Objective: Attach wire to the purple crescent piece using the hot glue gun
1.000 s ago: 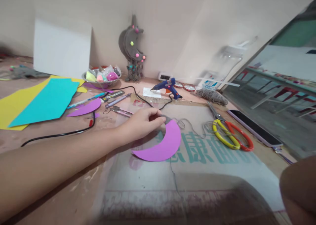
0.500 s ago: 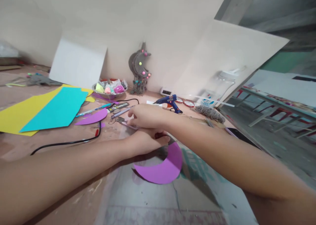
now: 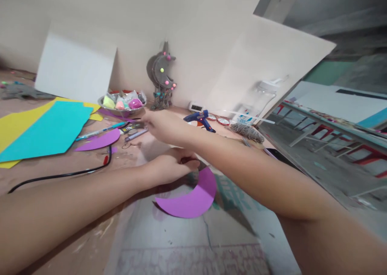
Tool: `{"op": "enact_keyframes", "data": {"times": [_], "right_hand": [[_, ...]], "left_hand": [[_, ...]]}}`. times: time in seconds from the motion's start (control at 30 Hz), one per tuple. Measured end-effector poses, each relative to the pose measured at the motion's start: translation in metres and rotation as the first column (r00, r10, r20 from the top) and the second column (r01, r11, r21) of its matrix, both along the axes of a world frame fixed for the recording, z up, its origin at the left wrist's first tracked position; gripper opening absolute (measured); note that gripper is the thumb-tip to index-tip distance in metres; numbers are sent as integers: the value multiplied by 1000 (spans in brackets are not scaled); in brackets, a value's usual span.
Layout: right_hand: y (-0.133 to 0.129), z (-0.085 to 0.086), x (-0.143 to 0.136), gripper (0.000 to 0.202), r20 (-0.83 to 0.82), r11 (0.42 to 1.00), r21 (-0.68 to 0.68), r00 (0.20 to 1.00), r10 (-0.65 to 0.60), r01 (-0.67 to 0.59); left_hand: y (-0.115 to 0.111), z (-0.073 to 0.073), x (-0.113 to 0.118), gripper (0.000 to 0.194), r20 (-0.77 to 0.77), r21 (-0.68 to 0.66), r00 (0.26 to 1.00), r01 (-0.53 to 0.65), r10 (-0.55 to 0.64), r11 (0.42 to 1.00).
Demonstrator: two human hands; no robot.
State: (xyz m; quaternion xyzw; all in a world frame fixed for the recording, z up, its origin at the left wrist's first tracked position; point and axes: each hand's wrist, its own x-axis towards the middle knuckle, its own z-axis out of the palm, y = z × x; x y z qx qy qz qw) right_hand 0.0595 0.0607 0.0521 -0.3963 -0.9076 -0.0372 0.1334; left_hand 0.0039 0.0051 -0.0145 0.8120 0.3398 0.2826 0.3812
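My left hand (image 3: 173, 164) is closed on the upper end of a purple paper crescent (image 3: 193, 204), above a printed clear sheet (image 3: 169, 234). Crossed over it, my right hand (image 3: 160, 126) reaches to the far side of the table. Its fingers are closed on a small metal-tipped tool (image 3: 136, 125), blurred and mostly covered, so its kind is unclear. A grey-purple pen-like cutter (image 3: 135, 135) and a blue pen (image 3: 101, 131) lie to the left of that hand. Close by lies a purple paper offcut (image 3: 101, 141).
Turquoise (image 3: 45, 130) and yellow sheets (image 3: 18, 126) lie at left, near a black cable (image 3: 63, 175). Behind are a bowl of coloured clay (image 3: 121, 108) and a grey moon ornament (image 3: 162, 75). A blue glue gun (image 3: 201, 118), grey yarn (image 3: 246, 133) and a clear bottle (image 3: 256, 102) stand right.
My right hand has lifted the metal-tipped tool off the table and moved it away, up and left. My left hand keeps hold of the crescent. The view has shifted slightly right.
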Motion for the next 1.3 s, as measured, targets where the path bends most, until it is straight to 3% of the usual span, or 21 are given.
{"op": "enact_keyframes", "data": {"times": [0.1, 0.2, 0.3, 0.47, 0.6, 0.8, 1.03, 1.3], "right_hand": [[-15, 19, 35, 28, -210, 999, 27, 977, 49, -44], [-40, 21, 75, 24, -397, 1000, -9, 918, 10, -14], [-69, 3, 112, 18, -506, 997, -77, 860, -57, 20], [-103, -35, 149, 22, -586, 947, -269, 750, -307, 178], [-112, -47, 153, 26, -515, 875, -440, 741, -431, 203], [-113, -47, 145, 17, -474, 792, -583, 717, -511, 179], [-111, -50, 147, 19, -433, 767, -616, 738, -517, 177], [-110, -54, 151, 24, -439, 810, -571, 785, -438, 133]], "left_hand": [[-1, 3, -1, 23, -14, -56, 1000, 11, -11, 998], [-2, 7, -1, 22, 38, -130, 997, 67, -63, 989], [-2, 9, -1, 23, 42, -96, 996, 79, -76, 992], [-1, 7, 0, 26, 42, -134, 998, 52, -47, 990], [-2, 6, -1, 28, 51, -159, 998, 29, -21, 987], [-5, 11, -1, 29, 28, -125, 999, -12, 16, 992], [-6, 12, -2, 28, 17, -98, 1000, 1, 1, 995], [-5, 9, -1, 23, 34, -110, 999, -15, 19, 994]]}}
